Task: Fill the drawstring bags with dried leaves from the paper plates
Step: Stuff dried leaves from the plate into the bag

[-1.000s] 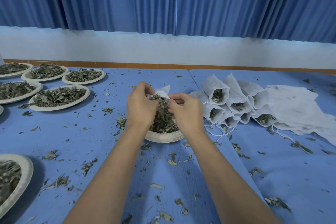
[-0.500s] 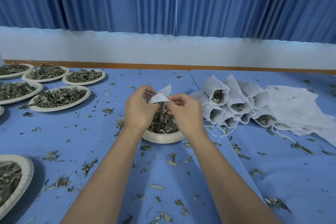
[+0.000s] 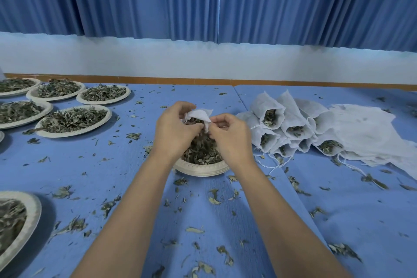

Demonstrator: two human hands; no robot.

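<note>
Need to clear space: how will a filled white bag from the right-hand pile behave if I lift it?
Probably floppy: the filled bags are thin, creased cloth. Likely light, holding only dried leaves. Their mouths lie open, so tilting one may spill leaves, and the pile could slump.

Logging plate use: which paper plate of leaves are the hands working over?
The plate under the left hand and right hand holding a white bag; other plates sit apart at left.
</note>
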